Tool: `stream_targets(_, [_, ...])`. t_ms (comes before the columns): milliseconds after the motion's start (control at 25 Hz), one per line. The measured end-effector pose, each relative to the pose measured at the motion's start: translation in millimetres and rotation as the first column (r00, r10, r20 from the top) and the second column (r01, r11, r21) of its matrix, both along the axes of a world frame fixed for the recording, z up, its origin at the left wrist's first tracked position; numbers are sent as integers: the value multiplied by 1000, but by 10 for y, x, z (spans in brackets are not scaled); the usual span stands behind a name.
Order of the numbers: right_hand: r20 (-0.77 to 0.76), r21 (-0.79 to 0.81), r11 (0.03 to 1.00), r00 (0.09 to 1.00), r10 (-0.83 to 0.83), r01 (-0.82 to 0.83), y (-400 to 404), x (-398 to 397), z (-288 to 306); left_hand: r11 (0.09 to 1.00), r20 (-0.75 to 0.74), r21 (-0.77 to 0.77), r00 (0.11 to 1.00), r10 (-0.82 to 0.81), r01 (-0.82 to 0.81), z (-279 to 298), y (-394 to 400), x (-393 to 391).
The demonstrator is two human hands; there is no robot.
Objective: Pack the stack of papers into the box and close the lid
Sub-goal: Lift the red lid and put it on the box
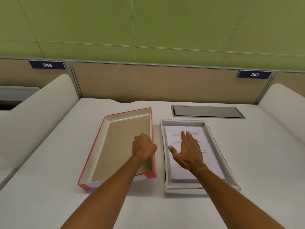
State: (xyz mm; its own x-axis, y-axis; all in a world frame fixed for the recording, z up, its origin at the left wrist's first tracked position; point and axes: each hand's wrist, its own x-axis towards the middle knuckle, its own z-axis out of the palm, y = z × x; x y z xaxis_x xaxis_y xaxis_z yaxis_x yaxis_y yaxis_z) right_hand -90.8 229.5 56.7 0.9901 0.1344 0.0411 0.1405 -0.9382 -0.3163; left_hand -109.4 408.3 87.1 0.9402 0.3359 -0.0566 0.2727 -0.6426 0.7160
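— Clamped on the lid's right wall: left hand (144, 147) curled tight, fingers wrapped over the red rim near its middle. Right hand (188, 150) spread flat, fingers apart, gripping nothing, palm down on the stack of papers (189, 172).

— And where did the papers lie?

— Already inside the box (166, 156), at about 3 o'clock from the lid (125, 142). Sat square in the white tray, with a thin margin of box floor showing along the far and near ends, and the right edge close to the right wall.

— Room between the two pieces?

— Narrow strip of bare desk (49, 187) only; lid and box apart, not touching. Lid lay upside down, brown inside facing up, and turned slightly clockwise, so the gap was narrowest at the far corners. Wide open desk at 6 o'clock, toward the person, and at 9 o'clock past the lid's left wall. At 12 o'clock from the box, set flush in the desk just beyond it, a grey cable hatch (208, 111); behind that, the tan partition (148, 80).

— Pose of the arms?

— Both forearms bare, reaching forward from 6 o'clock. Left forearm crossed over the lid's near right corner. Right forearm crossed over the box's near end, with fingertips pointing toward 12 o'clock and thumb out toward the lid.
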Motion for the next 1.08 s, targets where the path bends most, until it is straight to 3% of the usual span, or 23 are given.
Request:
stream_targets(160, [-36,238,971,999,-10,18,263,78,151,949,154,-308,981,122,-70,464,318,60])
stream_targets(320, [-164,571,812,986,-27,118,513,160,318,793,175,-602,953,247,-95,930,687,20])
stream_targets(400, [-286,665,720,958,-3,201,611,193,349,666,153,-742,945,288,-83,1133,846,-43])
stream_targets(520, [-559,677,623,824,90,391,629,174,352,428,109,-903,952,287,-26,1304,1044,-145])
stream_targets(600, [-668,655,604,721,182,454,565,147,299,286,74,-958,979,187,17,1345,1124,-231])
stream_targets(680, [-708,685,478,658,257,550,508,152,202,204,66,-978,994,81,48,1345,1174,-301])
stream_targets(760, [-694,719,324,661,286,614,449,185,126,186,60,-981,998,36,52,1319,1213,-335])
stream_targets(840, [-682,730,235,662,312,642,343,215,105,201,51,-979,999,16,47,1251,1247,-340])
stream_targets(920, [-685,725,192,662,303,662,159,243,107,246,44,-968,999,-26,49,1145,1258,-321])
stream_targets(1080, [-692,721,166,689,213,673,-355,270,131,438,-19,-899,997,-76,16,795,1148,-224])
